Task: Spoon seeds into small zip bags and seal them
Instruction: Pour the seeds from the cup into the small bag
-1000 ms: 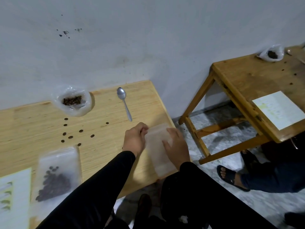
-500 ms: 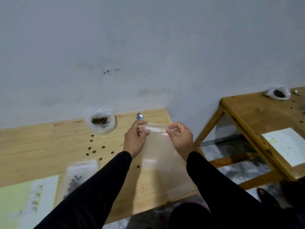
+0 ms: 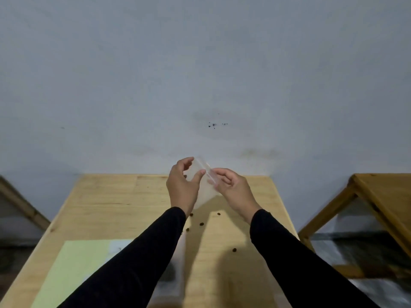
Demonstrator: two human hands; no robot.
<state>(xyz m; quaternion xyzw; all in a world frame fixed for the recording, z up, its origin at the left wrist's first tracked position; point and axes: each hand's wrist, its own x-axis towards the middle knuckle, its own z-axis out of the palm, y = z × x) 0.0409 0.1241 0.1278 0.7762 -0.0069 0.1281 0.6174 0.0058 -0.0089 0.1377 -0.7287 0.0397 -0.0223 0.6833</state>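
**Empty bag lifted, mouth being worked open**

Green sheet (image 3: 73, 270) lies at the table's (image 3: 106, 196) near-left corner, a filled bag (image 3: 171, 274) blurred beside it. My left hand (image 3: 181, 185) pinches the zip bag (image 3: 203, 187) w/ thumb & curled fingers; 0.5 s ago it hung lower, now it's raised & tilted above the far edge. Right hand (image 3: 232, 187) pinches the zip strip. Approx 5 loose seeds (image 3: 201, 223) lie mid-table. Bag looks empty, so spooning comes next; spoon & seed supply aren't in view.

No readable text, label, brand or number shows on anything here
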